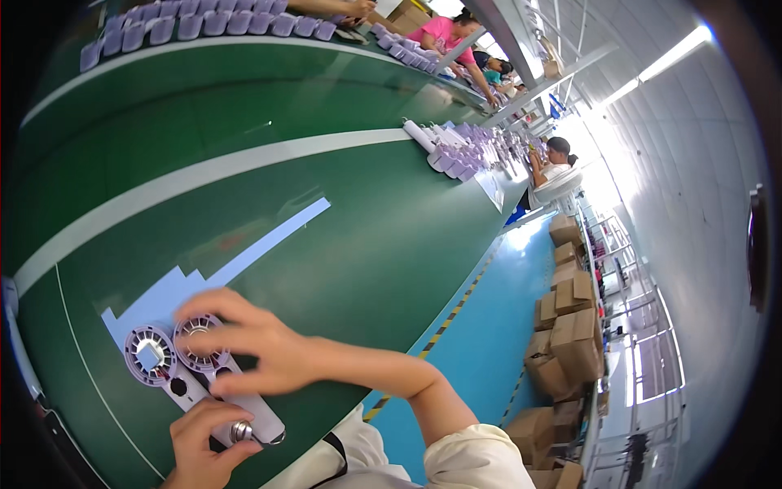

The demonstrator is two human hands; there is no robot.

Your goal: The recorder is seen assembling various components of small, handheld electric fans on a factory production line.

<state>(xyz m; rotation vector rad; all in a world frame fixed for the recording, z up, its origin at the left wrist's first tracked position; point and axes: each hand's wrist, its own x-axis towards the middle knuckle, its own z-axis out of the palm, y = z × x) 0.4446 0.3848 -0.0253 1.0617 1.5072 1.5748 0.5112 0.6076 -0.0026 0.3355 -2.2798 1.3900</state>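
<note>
Two handheld fans lie side by side on the green bench, each with a round lilac head and a pale handle. The left fan (151, 356) has a small blue square at its centre. My left hand (199, 444) is at the lower end of the handles, thumb and fingers closed around a small round silver metal part (240, 430). Over the right fan (199, 341) is my right hand (273, 350), slightly blurred, its fingers spread apart. It hides part of that fan's head, and whether it touches the fan cannot be told.
Pale blue sheets (163, 297) and a long blue strip (269, 243) lie beyond the fans. A white line (204, 171) crosses the bench (350, 269). Lilac parts (456, 159) are heaped farther along, with more across the far side. Cardboard boxes (574, 346) line the blue floor; other people sit beyond.
</note>
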